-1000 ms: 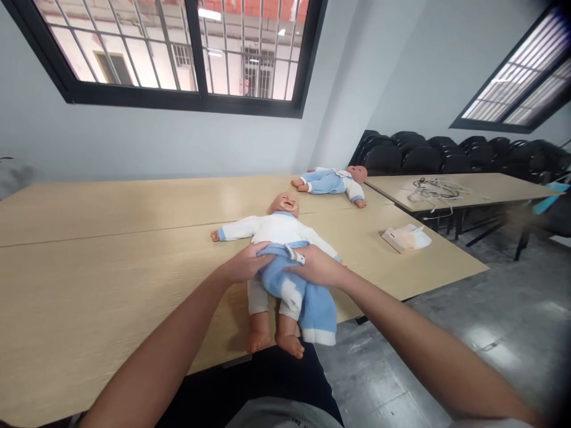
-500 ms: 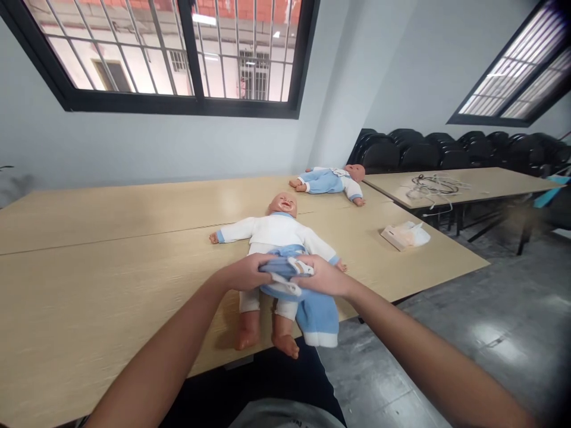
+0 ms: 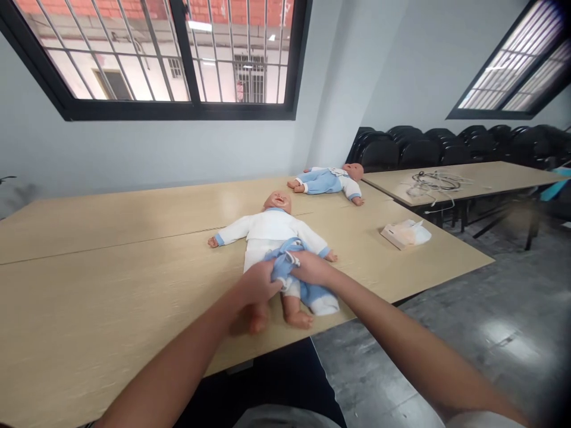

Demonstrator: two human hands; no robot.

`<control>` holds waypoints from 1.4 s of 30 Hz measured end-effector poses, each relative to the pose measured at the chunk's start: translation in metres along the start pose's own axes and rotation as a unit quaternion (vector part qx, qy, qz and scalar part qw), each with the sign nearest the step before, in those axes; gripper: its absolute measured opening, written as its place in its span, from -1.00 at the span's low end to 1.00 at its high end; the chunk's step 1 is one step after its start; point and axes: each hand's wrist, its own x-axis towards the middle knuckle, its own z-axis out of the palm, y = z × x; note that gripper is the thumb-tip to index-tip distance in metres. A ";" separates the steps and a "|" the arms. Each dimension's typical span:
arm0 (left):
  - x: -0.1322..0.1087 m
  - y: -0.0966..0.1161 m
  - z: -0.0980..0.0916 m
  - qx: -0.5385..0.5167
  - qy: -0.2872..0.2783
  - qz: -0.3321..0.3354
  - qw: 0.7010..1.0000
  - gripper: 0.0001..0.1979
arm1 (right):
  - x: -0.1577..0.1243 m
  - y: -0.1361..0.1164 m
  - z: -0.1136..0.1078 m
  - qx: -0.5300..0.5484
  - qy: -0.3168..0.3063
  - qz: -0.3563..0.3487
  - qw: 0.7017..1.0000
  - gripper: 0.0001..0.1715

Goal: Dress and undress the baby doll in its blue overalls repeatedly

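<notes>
A baby doll (image 3: 272,229) in a white long-sleeved top with blue cuffs lies on its back, head away from me, bare feet near the table's front edge. Over its lower body, blue doll pants (image 3: 285,264) with white cuffs are bunched up between my hands. My left hand (image 3: 261,282) grips the bunched cloth from the left, close above the doll's leg. From the right, my right hand (image 3: 307,267) has its fingers closed on the same garment. One pant leg hangs down beside the doll's foot, its white cuff lying on the table. My fingertips are partly hidden by cloth.
A second doll (image 3: 328,180) in blue and white lies farther back on the table (image 3: 111,297). At the right sits an opened tissue pack (image 3: 405,234). Tangled cables (image 3: 437,182) lie on another table, with stacked black chairs (image 3: 379,153) behind it.
The pants are now gathered into a tighter bunch, and the loose leg has come up onto the table. My left hand sits slightly lower; the doll's feet have shifted away from the edge.
</notes>
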 end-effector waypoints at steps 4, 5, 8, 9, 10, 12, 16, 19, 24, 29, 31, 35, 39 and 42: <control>0.029 -0.002 0.002 0.025 0.089 -0.016 0.996 -0.47 | 0.024 0.016 -0.014 -0.043 0.042 0.003 0.998 -0.80; 0.033 -0.003 -0.001 0.018 0.105 -0.026 0.994 -0.48 | 0.029 0.018 -0.018 -0.056 0.051 0.004 0.997 -0.81; 0.036 -0.004 -0.013 -0.057 0.104 -0.025 0.993 -0.48 | 0.035 0.016 -0.030 -0.049 0.067 -0.014 0.996 -0.73; 0.033 -0.002 -0.018 -0.091 0.085 -0.011 0.992 -0.46 | 0.033 0.013 -0.033 -0.028 0.067 -0.021 0.997 -0.71; 0.028 0.001 -0.023 -0.121 0.058 0.003 0.991 -0.43 | 0.030 0.008 -0.036 0.000 0.063 -0.026 0.998 -0.71; 0.014 0.010 -0.032 -0.141 -0.011 0.010 0.990 -0.36 | 0.020 -0.006 -0.042 0.067 0.032 -0.024 0.997 -0.74; -0.022 0.034 -0.030 -0.003 -0.065 -0.046 0.997 -0.34 | 0.000 -0.038 -0.062 0.183 -0.172 0.001 0.968 -0.74; -0.046 0.048 -0.010 0.140 -0.048 -0.021 0.989 -0.38 | 0.002 -0.055 -0.074 0.237 -0.250 0.036 0.938 -0.57; -0.062 0.057 0.026 0.288 -0.072 0.078 0.952 -0.55 | 0.048 -0.066 -0.042 0.132 -0.058 0.147 0.979 -0.47; -0.066 0.056 0.036 0.386 -0.126 0.181 0.896 -0.77 | 0.079 -0.061 0.023 -0.033 -0.061 0.220 0.973 -0.06; -0.070 0.053 0.037 0.400 -0.131 0.206 0.883 -0.76 | 0.085 -0.058 0.034 -0.041 -0.047 0.220 0.973 0.05; -0.081 0.040 0.037 0.397 -0.126 0.219 0.883 -0.71 | 0.097 -0.056 0.012 0.051 0.008 0.238 0.970 0.12; -0.091 0.020 0.032 0.364 -0.093 0.194 0.906 -0.79 | 0.097 -0.063 -0.028 0.200 0.062 0.282 0.936 0.15; -0.096 0.006 0.025 0.317 -0.032 0.169 0.933 -0.77 | 0.079 -0.067 -0.029 0.236 0.025 0.292 0.926 0.21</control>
